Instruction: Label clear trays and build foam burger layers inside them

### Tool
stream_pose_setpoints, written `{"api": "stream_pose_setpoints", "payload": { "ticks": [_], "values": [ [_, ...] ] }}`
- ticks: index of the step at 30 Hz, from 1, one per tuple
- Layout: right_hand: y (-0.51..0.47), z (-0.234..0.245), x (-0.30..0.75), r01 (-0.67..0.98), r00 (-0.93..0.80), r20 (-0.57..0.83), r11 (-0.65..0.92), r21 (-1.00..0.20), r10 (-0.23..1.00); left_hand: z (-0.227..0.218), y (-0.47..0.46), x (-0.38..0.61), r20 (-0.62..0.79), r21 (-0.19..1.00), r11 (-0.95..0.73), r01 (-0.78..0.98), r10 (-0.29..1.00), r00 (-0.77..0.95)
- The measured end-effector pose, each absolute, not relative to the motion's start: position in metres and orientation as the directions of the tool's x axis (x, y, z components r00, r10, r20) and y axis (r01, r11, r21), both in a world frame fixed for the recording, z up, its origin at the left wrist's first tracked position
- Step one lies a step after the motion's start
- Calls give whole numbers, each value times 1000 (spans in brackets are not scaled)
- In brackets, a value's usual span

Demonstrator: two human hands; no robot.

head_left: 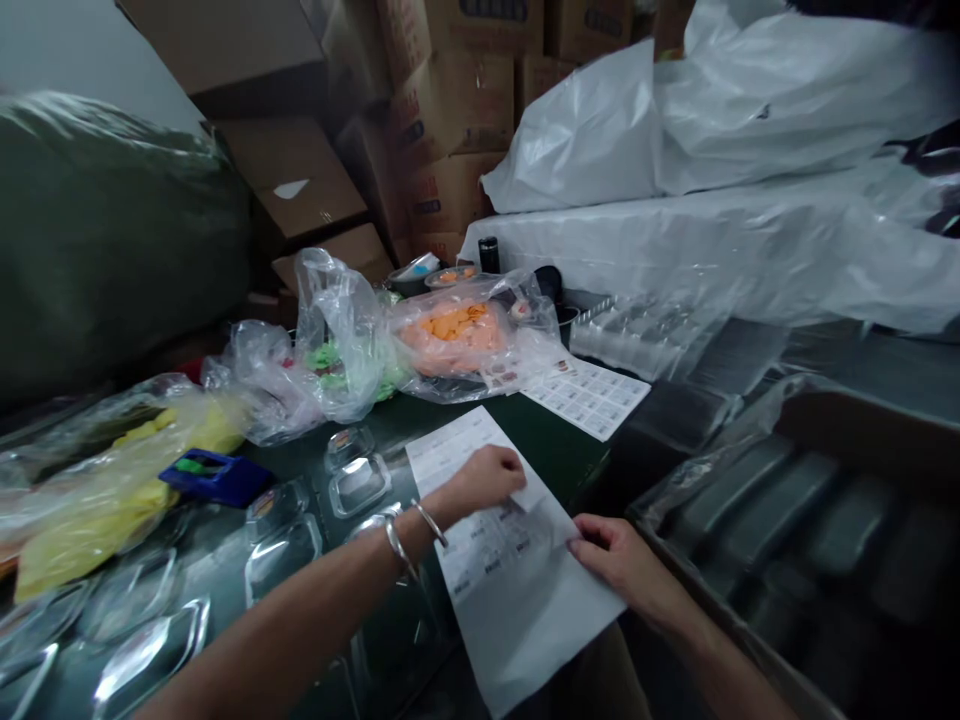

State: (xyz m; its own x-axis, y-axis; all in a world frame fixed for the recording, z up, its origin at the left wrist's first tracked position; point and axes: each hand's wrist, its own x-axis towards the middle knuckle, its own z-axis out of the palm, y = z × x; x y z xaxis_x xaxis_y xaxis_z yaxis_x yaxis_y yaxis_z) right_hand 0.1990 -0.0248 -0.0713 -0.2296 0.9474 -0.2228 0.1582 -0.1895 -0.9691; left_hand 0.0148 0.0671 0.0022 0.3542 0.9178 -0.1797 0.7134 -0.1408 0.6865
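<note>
A white sheet of printed labels (525, 600) lies slanted in front of me, past the near table edge. My left hand (484, 482), with two silver bangles on its wrist, is over the middle of the sheet. Its fingers are closed in a pinch at a small white label (531, 497), partly hidden by the fingertips. My right hand (619, 562) grips the sheet's right edge between thumb and fingers. Clear plastic clamshell containers (360, 485) are spread on the dark green table left of the sheet.
A blue tape dispenser (216, 476) and a bag of yellow pieces (97, 510) sit left. Behind are a bag of orange pieces (457, 325) and another label sheet (589, 395). At right stands an open carton (780, 520) of stacked plastic containers. Cardboard boxes (465, 105) are piled behind.
</note>
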Motion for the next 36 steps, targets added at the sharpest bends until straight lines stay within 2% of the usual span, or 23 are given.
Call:
{"api": "stream_pose_setpoints", "payload": {
  "ticks": [2, 4, 5, 6, 7, 9, 11, 13, 15, 18, 20, 23, 26, 31, 34, 36],
  "values": [
    [-24, -70, 204, 228, -133, -185, -151, -962, 974, 12, 78, 1, -168, 714, -21, 700, 965, 200],
    [-24, -61, 206, 361, 83, 4, -27, -932, 997, 21, 73, -10, -11, 670, -123, 732, 984, 176],
    [-24, -54, 204, 423, 162, 116, 37, -905, 980, 24, 65, -13, 109, 592, -255, 764, 965, 238],
    [-24, -46, 201, 459, 187, 191, 86, -884, 964, 27, 55, -13, 230, 468, -407, 784, 913, 337],
    [-23, -37, 195, 450, 155, 210, 120, -885, 965, 28, 42, -12, 320, 308, -549, 777, 829, 459],
    [-21, -22, 181, 315, -22, 131, 132, -940, 991, 28, 18, -8, 365, 28, -717, 696, 656, 661],
    [-18, -15, 166, 153, -163, 56, 81, -985, 985, 27, -1, -6, 341, -84, -773, 629, 571, 747],
    [-16, -16, 155, 67, -213, 24, 39, -997, 977, 27, -12, -12, 320, -37, -799, 600, 560, 765],
    [-17, -19, 151, 59, -246, -16, -2, -998, 969, 31, -17, -25, 310, 161, -773, 614, 630, 712],
    [-20, -19, 147, 119, -308, -69, -34, -992, 949, 41, -16, -48, 235, 531, -541, 652, 834, 500],
    [-23, -14, 143, 168, -357, -75, -15, -986, 931, 46, -15, -60, 125, 650, -389, 653, 902, 412],
    [-26, -8, 132, 209, -430, -58, 37, -977, 901, 45, -16, -71, 18, 684, -329, 650, 899, 437],
    [-30, -8, 121, 232, -476, -84, 33, -972, 875, 44, -23, -82, -17, 689, -312, 654, 896, 444],
    [-40, -13, 104, 233, -518, -102, 26, -972, 849, 54, -43, -100, -37, 633, -401, 663, 839, 543],
    [-43, -12, 94, 220, -554, -91, 41, -975, 827, 56, -53, -109, -10, 581, -399, 709, 868, 497],
    [-44, -12, 90, 244, -562, -81, 71, -967, 823, 53, -57, -116, -23, 613, -335, 716, 897, 441]
  ]
}}
